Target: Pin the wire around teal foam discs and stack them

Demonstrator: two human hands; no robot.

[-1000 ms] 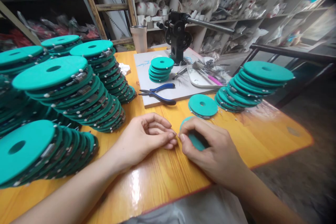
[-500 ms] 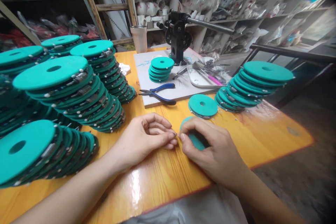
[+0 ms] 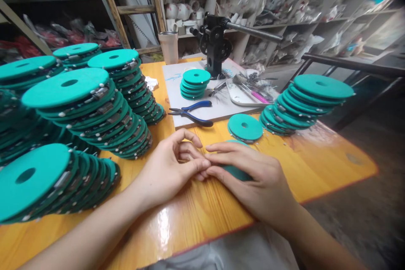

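Note:
Over the near part of the wooden table, my left hand (image 3: pixel 175 164) has its thumb and fingers pressed together in a pinch. Whatever sits between them is too small to make out. My right hand (image 3: pixel 256 173) meets it there, thumb and a finger closing at the left fingertips while its index finger stretches out above. Partly hidden under the right hand lies a green foam spool (image 3: pixel 237 172). Just beyond it is another flat green spool (image 3: pixel 244 125), with dark bits along its edge.
Tall stacks of wound green spools (image 3: pixel 71 84) lean at the left; another stack (image 3: pixel 319 86) stands right. A grey board (image 3: pixel 175 93) carries blue-handled pliers (image 3: pixel 196 112), a small spool stack (image 3: pixel 195 76), a black hand-lever machine (image 3: pixel 215 44) and a white tray (image 3: pixel 237 93). A cup (image 3: pixel 169 46) stands behind.
My right hand has opened from a tight curl, its index finger now extended, and its fingertips have moved left onto those of my left hand. The left hand has barely moved.

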